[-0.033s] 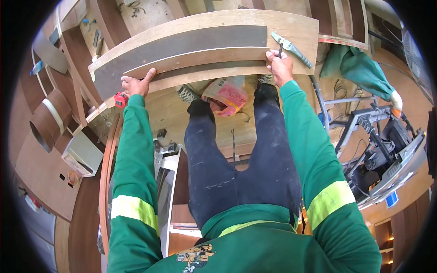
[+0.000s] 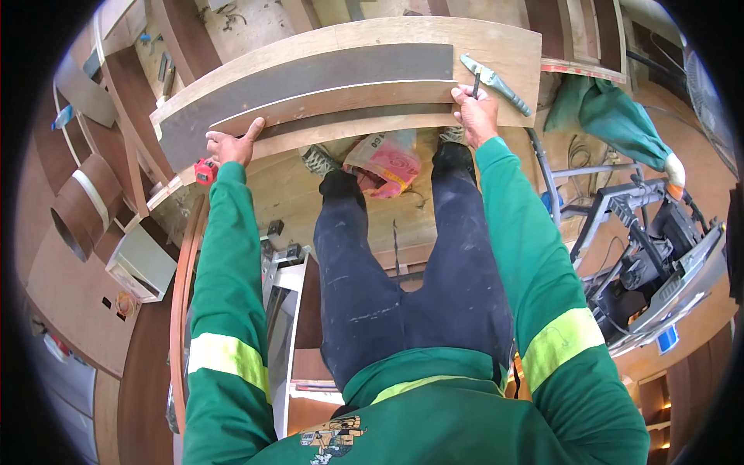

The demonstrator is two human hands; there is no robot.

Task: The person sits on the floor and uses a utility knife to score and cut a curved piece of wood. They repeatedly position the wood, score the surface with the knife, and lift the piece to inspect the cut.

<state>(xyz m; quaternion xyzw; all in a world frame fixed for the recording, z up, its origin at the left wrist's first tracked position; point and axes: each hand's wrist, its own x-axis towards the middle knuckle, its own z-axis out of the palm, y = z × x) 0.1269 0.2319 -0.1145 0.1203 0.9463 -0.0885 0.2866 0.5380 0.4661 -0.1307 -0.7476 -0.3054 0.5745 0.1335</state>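
My left hand (image 2: 236,146) grips the left end of a narrow wooden strip (image 2: 341,99), thumb and fingers at its edges. My right hand (image 2: 477,112) holds the strip's right end, with a slim dark stick like a pencil (image 2: 476,84) between the fingers. The strip lies over a dark sheet (image 2: 325,68) on a pale plywood board (image 2: 403,29). A grey-green tool (image 2: 504,91) lies on the board just beyond my right hand. A red tape measure (image 2: 205,171) is just left of my left hand.
My legs are below the board, with a pink sack (image 2: 381,159) between the feet. A saw machine with metal frame (image 2: 651,256) and green dust bag (image 2: 601,116) stands right. Wooden frames (image 2: 132,108), a brown cylinder (image 2: 84,205) and a white box (image 2: 139,263) are left.
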